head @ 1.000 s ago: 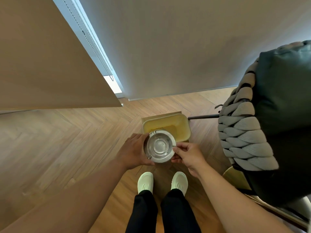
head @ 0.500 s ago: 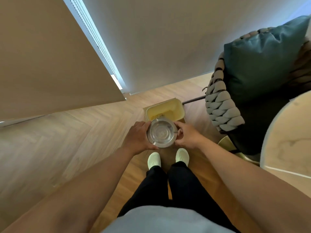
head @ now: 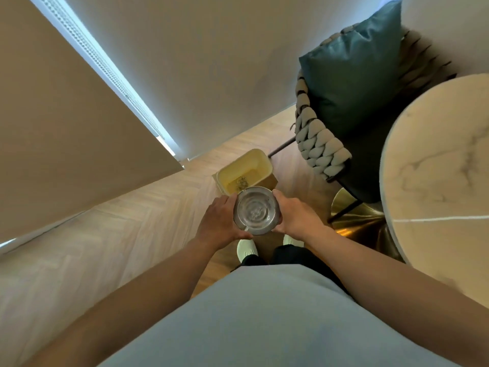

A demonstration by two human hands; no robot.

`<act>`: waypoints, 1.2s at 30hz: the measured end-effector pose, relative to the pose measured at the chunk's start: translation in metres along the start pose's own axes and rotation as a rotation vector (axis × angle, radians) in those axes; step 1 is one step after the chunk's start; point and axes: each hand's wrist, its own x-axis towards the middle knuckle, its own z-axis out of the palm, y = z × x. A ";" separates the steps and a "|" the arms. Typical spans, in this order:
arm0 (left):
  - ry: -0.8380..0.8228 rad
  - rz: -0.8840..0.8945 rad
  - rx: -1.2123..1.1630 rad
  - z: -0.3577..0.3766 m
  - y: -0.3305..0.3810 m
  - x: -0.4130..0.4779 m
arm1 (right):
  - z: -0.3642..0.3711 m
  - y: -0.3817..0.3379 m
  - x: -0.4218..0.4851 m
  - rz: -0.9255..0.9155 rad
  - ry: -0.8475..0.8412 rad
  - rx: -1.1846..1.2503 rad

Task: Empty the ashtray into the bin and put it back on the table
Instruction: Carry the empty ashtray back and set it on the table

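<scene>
Ashtray (head: 256, 211): a round metal dish, held upright between both hands above the floor, just in front of the bin's near edge; its bowl is seen empty and shiny
Left hand (head: 221, 223): wrapped around the dish's left rim, fingers closed on it
Right hand (head: 296, 217): closed on the right rim, thumb on top – half a second ago the same two-handed hold was in place
Bin (head: 260, 161): a pale yellow rectangular tub on the wooden floor (head: 132, 223), with a patch of dark ash and debris on its bottom; more of its inside is uncovered than in the earlier frame, where the dish overlapped it further
Table (head: 436, 181): a round marble top at the right – far more of it is seen than before
Chair (head: 321, 144): woven grey arm, teal cushion (head: 352, 75) on it, between bin and table
View: raised since the earlier frame, so a grey shirt (head: 264, 321) fills the bottom
</scene>
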 end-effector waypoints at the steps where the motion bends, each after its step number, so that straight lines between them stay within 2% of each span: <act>1: -0.020 0.024 0.008 0.001 0.004 0.001 | 0.002 0.004 -0.007 0.020 0.017 0.018; 14: -0.295 0.332 0.100 0.041 0.109 0.017 | 0.024 0.084 -0.114 0.331 0.247 0.227; 19: -0.382 0.477 0.136 0.077 0.163 0.000 | 0.044 0.120 -0.183 0.421 0.329 0.333; 24: -0.437 0.544 0.168 0.123 0.209 -0.039 | 0.072 0.151 -0.257 0.528 0.389 0.402; 36: -0.521 0.704 0.238 0.203 0.283 -0.104 | 0.122 0.201 -0.376 0.610 0.504 0.505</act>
